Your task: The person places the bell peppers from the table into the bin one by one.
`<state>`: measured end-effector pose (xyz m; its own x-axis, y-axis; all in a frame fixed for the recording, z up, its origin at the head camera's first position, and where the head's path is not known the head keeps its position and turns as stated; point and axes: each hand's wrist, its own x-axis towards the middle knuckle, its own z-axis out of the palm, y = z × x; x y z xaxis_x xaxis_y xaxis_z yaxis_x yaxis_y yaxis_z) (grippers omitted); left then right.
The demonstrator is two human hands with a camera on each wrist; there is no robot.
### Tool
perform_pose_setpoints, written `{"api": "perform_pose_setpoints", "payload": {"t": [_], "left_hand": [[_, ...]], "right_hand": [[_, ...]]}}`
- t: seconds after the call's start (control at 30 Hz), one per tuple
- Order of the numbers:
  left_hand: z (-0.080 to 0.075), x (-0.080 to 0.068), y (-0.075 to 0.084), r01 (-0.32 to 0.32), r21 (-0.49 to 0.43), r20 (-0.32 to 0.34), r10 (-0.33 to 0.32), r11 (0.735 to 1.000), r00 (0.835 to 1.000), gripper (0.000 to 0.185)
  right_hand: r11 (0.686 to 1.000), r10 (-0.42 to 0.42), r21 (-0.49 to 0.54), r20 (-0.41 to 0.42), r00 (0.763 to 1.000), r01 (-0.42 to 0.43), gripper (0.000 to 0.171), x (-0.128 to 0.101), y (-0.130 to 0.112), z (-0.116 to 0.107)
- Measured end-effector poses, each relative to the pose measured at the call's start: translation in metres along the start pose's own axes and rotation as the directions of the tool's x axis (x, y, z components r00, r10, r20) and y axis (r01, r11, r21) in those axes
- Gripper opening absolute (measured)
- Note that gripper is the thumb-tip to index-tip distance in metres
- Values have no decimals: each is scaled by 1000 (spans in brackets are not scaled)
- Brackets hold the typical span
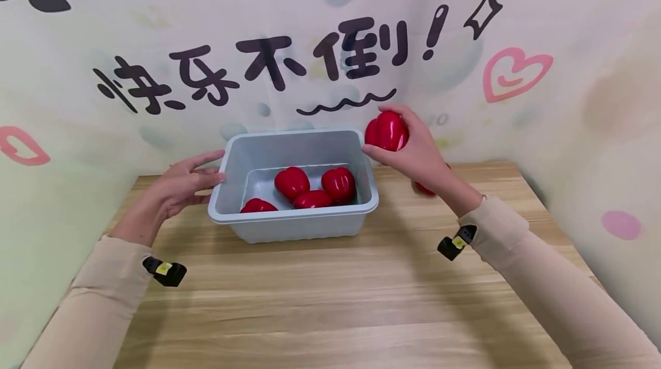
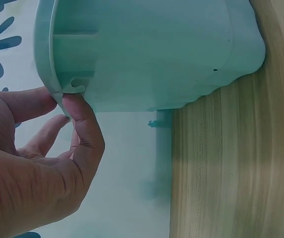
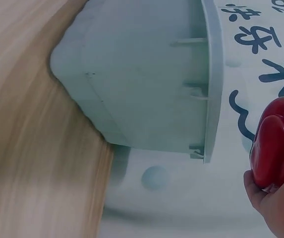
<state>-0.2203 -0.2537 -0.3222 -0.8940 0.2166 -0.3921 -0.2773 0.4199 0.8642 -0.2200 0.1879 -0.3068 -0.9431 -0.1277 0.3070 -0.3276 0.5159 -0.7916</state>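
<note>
A grey-blue plastic bin (image 1: 299,230) stands on the wooden table (image 1: 330,300) and holds several red bell peppers (image 1: 291,181). My right hand (image 1: 378,131) grips another red pepper (image 1: 391,128) in the air, just outside the bin's far right corner. The right wrist view shows that pepper (image 3: 275,144) beside the bin's outer wall (image 3: 142,74). My left hand (image 1: 219,166) lies with straight fingers against the bin's left rim. In the left wrist view its thumb and forefinger (image 2: 62,99) touch the rim's edge on the bin (image 2: 156,49).
One more red pepper (image 1: 422,188) lies on the table, mostly hidden behind my right wrist. A printed backdrop (image 1: 330,42) with dark characters closes in the table at the back and on both sides. Bare wood stretches in front of the bin.
</note>
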Motion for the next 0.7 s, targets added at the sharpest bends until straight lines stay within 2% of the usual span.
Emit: {"api": "perform_pose_setpoints", "payload": {"t": [0.43, 0.7], "left_hand": [[-2, 0, -2, 7, -26, 6, -7, 1000, 1000, 80], [-1, 0, -2, 3, -38, 8, -2, 999, 1000, 79]], "right_hand": [[998, -63, -25, 87, 994, 66, 84, 30, -14, 18], [990, -130, -42, 148, 980, 138, 83, 47, -24, 30]]}}
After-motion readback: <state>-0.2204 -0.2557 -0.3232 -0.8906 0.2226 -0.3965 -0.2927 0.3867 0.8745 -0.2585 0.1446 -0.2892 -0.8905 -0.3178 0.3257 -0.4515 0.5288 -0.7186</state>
